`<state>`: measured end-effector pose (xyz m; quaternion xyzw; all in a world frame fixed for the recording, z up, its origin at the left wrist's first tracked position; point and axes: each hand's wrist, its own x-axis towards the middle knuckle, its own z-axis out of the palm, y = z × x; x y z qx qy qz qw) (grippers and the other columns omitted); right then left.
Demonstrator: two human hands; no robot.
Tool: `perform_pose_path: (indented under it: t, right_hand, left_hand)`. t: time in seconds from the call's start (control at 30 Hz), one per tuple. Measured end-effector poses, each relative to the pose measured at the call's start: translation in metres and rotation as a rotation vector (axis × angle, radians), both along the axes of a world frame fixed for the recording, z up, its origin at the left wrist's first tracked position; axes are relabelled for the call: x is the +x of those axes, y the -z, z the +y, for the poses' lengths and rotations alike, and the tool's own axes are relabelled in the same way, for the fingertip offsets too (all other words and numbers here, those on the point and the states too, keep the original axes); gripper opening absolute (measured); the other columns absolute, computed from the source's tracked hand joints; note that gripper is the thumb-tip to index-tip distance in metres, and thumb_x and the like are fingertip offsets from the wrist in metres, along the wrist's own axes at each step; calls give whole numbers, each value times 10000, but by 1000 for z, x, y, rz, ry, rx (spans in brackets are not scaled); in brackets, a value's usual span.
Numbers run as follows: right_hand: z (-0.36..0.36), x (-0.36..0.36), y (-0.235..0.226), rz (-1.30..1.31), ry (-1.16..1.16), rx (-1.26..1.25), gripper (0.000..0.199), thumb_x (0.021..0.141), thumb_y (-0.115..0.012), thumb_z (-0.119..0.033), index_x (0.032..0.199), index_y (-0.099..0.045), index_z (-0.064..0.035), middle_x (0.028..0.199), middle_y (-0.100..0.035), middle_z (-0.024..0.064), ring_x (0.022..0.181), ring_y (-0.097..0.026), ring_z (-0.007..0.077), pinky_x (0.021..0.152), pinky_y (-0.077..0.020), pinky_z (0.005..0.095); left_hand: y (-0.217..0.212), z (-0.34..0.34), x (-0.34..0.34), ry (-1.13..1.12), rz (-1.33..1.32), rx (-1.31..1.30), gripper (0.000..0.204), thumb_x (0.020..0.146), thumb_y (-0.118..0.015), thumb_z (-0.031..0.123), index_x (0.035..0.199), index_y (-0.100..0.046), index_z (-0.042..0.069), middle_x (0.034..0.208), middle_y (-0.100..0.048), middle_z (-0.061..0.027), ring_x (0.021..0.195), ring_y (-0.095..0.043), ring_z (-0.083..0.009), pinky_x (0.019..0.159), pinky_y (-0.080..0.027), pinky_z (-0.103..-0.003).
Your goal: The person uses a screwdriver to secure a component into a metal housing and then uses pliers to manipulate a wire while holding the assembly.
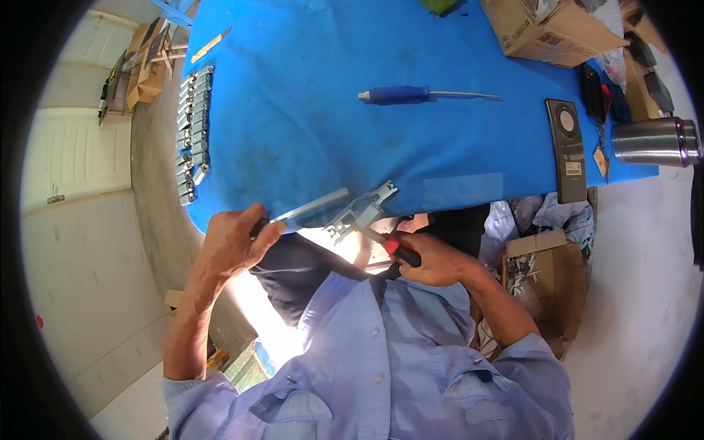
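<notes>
My left hand (243,233) is closed around the dark handle of a tool with a long, flat, silver-grey blade (312,206). That blade slants up to the right over the table's near edge, its tip close to a silver metal bracket (363,211) with folded, notched ends. My right hand (433,258) is wrapped round a red-and-black handle (401,251), whose front end meets the underside of the bracket. I cannot make out the working end of this tool. The bracket hangs tilted just past the table edge, above my lap.
Small metal fittings (194,132) line the left edge of the blue-covered table (293,95). Farther in lies a blue-handled tool with a thin shaft (400,94). A phone (565,150), a steel flask (655,142) and a cardboard box (550,37) stand right; another box (546,286) sits below.
</notes>
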<state>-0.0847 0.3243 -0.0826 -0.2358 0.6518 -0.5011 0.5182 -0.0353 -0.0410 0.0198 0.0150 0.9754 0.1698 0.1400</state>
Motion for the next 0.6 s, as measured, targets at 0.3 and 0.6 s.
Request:
perform_pose_path:
  t: [0.3,0.6]
  right_hand:
    - [-7,26,-32,242,164,24,292,854,-674,-111,1109,-597,9,817,-578,150,729,-557,276,706,-465,421]
    - [-17,44,-64,324,266,153,296,856,-686,-106,1116,-583,-5,810,-604,192,761,-616,380,723,-470,464]
  left_hand:
    - [4,14,5,-281,277,-73,390,995,-740,379,1126,-660,21,866,-699,-172,768,-699,-368,683,-528,-441]
    - [-9,49,14,-103,582,-47,349,905,-829,172,1213,-726,41,1131,-730,-140,839,-718,-311,718,-579,-386]
